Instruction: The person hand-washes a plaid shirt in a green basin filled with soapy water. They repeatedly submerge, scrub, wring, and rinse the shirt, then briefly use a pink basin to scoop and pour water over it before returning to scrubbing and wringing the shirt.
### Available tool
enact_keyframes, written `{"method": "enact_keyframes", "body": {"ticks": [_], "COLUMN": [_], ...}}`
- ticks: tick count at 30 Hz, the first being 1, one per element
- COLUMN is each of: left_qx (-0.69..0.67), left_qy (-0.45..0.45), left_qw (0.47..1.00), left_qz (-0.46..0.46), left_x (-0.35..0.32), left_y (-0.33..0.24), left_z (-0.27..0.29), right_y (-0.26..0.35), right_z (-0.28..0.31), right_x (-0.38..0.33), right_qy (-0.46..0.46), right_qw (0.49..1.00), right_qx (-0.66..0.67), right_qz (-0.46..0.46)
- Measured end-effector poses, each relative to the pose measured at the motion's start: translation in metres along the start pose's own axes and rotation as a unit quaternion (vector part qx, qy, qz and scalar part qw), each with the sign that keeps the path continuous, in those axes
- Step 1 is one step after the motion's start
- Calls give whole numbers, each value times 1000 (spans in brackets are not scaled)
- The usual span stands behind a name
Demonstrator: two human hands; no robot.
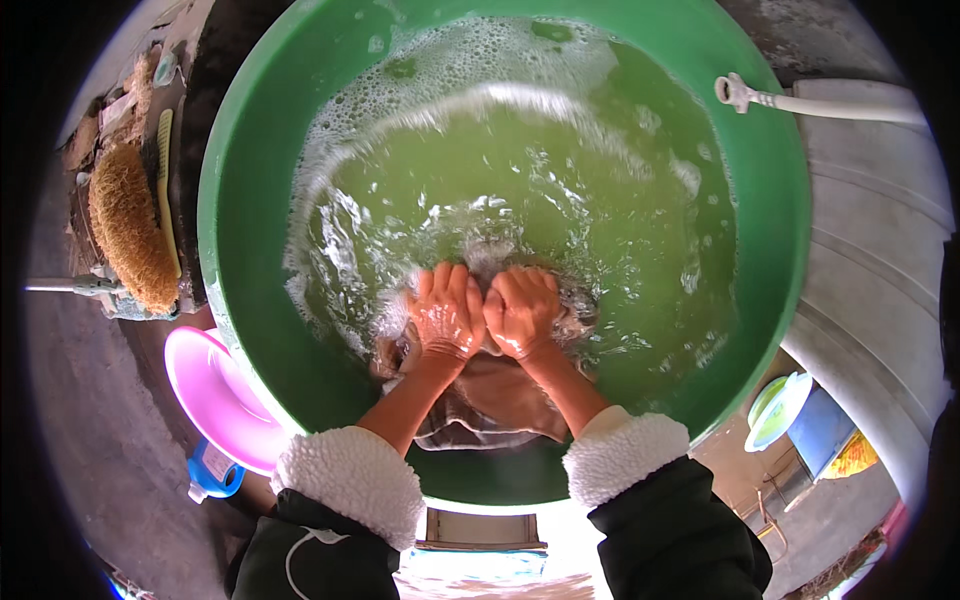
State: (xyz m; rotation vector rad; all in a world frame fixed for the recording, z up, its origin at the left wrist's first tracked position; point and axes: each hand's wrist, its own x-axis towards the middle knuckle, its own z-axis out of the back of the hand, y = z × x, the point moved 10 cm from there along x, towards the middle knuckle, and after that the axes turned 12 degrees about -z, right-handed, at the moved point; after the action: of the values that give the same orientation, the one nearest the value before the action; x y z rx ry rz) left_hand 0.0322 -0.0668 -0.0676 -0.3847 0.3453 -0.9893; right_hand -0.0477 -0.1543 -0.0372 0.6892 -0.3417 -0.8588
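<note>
A large green tub (245,190) holds cloudy, soapy water (480,150), with foam gathered along its far side. In the near part of the tub lies a wet brownish-grey cloth (490,395), partly under water. My left hand (445,310) and my right hand (523,308) press side by side on the cloth, both closed with fingers curled into it. Water ripples and splashes around them. The fingertips and the cloth's far portion are partly hidden by the water and by the hands. Fleece cuffs are pushed back from both wrists.
To the left, a brown loofah (132,225) lies on a ledge beside a yellow strip-like tool (166,190). Below it stand a pink basin (205,385) and a blue bottle (218,470). A white hose (835,105) reaches the tub's right rim. Small basins (778,412) sit at lower right.
</note>
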Motion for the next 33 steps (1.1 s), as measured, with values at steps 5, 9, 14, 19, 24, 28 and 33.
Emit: {"method": "enact_keyframes", "body": {"ticks": [5, 9, 14, 19, 24, 28, 33], "left_qx": [-4, -35, -128, -79, -74, -11, -16], "left_qy": [143, 151, 206, -66, -62, 3, 26], "left_qw": [986, 979, 963, 992, 989, 994, 999], "left_qz": [84, 129, 114, -79, -112, -111, -16], "left_x": [15, 36, 33, -55, -98, -48, 4], "left_y": [9, 20, -15, -66, -34, -12, -25], "left_z": [4, 11, -1, 100, 67, 12, 28], "right_y": [-17, -81, -62, 61, 63, -4, -31], "right_z": [31, 81, 38, 92, 54, 4, -6], "right_x": [9, 4, -20, -89, -119, -78, -34], "right_qy": [3, -135, 94, -18, -96, -93, 84], "right_qw": [989, 957, 892, 964, 983, 981, 945], "right_qx": [86, -34, 274, 135, 56, 45, 38], "right_qz": [-121, -256, -347, -227, -149, -166, -313]}}
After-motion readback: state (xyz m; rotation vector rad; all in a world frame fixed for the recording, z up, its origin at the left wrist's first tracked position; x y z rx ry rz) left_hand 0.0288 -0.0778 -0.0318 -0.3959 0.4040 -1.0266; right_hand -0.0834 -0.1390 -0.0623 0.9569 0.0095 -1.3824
